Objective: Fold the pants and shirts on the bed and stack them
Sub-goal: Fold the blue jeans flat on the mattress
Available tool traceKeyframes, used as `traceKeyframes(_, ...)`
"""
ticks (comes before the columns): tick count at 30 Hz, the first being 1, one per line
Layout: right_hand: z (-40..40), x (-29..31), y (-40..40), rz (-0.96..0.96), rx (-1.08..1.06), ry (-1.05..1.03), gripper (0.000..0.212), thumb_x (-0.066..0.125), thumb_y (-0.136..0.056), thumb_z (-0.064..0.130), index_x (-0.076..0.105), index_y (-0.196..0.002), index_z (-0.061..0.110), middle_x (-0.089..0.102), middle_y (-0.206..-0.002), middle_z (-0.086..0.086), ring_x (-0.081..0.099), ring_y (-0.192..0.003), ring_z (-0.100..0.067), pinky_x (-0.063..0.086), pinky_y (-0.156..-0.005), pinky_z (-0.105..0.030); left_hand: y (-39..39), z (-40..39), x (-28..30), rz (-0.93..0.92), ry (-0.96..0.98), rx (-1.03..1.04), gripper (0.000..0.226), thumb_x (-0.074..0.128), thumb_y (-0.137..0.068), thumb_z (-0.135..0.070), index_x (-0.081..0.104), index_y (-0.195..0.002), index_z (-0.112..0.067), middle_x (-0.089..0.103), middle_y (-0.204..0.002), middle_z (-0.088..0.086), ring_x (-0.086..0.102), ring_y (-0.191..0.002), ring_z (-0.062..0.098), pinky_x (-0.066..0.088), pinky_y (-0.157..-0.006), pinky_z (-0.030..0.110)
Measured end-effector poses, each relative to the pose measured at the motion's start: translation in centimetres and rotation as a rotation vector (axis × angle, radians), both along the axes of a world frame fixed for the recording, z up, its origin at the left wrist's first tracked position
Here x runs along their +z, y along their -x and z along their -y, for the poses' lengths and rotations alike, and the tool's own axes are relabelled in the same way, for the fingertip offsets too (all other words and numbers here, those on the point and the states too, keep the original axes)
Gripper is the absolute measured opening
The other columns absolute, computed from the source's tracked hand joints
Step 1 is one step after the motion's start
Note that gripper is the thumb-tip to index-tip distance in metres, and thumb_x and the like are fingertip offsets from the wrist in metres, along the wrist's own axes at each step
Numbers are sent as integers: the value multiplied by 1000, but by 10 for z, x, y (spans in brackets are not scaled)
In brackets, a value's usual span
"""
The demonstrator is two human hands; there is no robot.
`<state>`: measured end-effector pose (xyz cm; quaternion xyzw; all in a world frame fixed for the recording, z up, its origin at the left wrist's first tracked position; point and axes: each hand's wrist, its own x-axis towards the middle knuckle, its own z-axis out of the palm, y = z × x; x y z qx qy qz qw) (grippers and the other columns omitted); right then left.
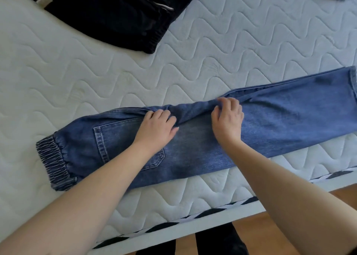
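From the head view, blue jeans (193, 138) lie lengthwise along the near edge of the bed (77, 71), legs doubled together. The left hand (158, 128) and right hand (228, 117) both pinch the bunched crotch seam at the far edge. The denim looks heavy, pliant and not slippery; it is probably best gripped at the hem and waistband.

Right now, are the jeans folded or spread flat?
Folded lengthwise: the jeans lie as one long strip, legs stacked, not yet folded across.
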<state>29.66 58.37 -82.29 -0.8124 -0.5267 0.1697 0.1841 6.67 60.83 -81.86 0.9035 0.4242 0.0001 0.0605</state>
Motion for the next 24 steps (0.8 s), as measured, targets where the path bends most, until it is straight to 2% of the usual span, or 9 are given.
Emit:
traceKeyframes(2,-8,6,-14,-272,-326,83,32,40,-99,40,57,-85,17,64,-92,1,61,-86,-20,42,-67,-29,-19,-5,7,-87,36,33,35,59,-89,-44,63,-98,-10,63,-98,8,58,-93,29,43,-82,41)
traceKeyframes(5,-27,14,-31,-686,-590,298,45,47,-98,47,58,-75,10,69,-72,-5,70,-59,-14,54,-51,-30,-49,-12,11,-138,182,93,42,60,-89,-44,56,-113,-10,59,-111,8,54,-104,28,40,-89,39)
traceKeyframes(8,-54,13,-45,-923,-660,370,46,66,-90,46,63,-80,2,72,-74,-13,73,-63,-22,61,-64,-34,-70,-23,13,-154,261,158,33,59,-92,-30,51,-117,-11,57,-114,7,54,-106,28,41,-88,38)
traceKeyframes(10,-72,9,-50,-990,-687,395,41,73,-86,37,63,-86,-3,72,-74,-16,73,-63,-26,62,-67,-35,-76,-29,15,-158,297,188,21,53,-92,-17,53,-112,-11,61,-107,9,58,-97,30,38,-73,37)
traceKeyframes(12,-88,7,-53,-1095,-708,414,28,64,-92,19,61,-104,-6,72,-93,-20,74,-73,-29,61,-74,-35,-77,-32,19,-131,295,219,15,51,-90,-7,54,-104,-7,62,-95,13,60,-81,34,31,-59,35)
traceKeyframes(15,-95,8,-60,-1320,-751,448,37,41,-102,9,45,-135,-8,57,-130,-25,62,-116,-34,52,-97,-31,-79,-34,23,-117,247,237,11,58,-82,3,56,-91,-2,57,-77,16,56,-63,33,27,-49,34)
traceKeyframes(19,-77,7,-69,-1379,-686,373,35,50,-102,17,52,-128,-6,68,-98,-15,70,-89,-25,58,-60,-22,-85,-19,13,-271,193,157,13,64,-87,-14,63,-97,-6,65,-86,12,62,-79,33,43,-66,40)
traceKeyframes(21,-68,6,-81,-1410,-662,384,33,47,-104,20,52,-129,0,66,-115,-16,67,-105,-27,56,-63,-22,-86,-9,8,-317,221,151,23,65,-89,-27,63,-99,-6,64,-88,13,62,-82,33,46,-69,42)
traceKeyframes(24,-57,3,-114,-1258,-597,334,19,48,-103,18,54,-118,9,67,-114,-13,68,-91,-19,56,-73,-25,-88,-6,2,-328,268,170,32,54,-95,-38,58,-106,-8,62,-96,13,62,-87,33,47,-69,41)
